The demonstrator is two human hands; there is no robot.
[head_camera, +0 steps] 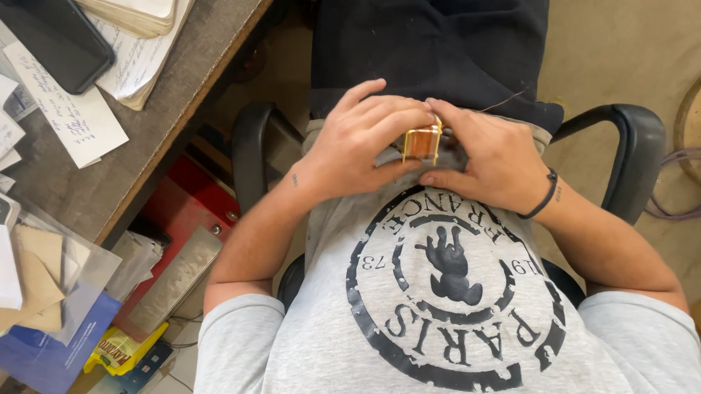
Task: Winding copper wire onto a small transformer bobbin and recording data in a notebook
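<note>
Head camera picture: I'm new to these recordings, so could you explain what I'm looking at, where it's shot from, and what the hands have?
This single picture comes from a camera worn on a person's head, looking straight down at their lap. They sit in a black armchair. The left hand and right hand meet over the lap and together pinch a small copper-coloured coil with a yellowish frame; a thin wire trails from it. At the left is a desk carrying a dark phone, a notebook and handwritten papers.

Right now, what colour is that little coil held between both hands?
The coil is copper-orange wire on a yellowish frame, seen best in the head view.
</note>
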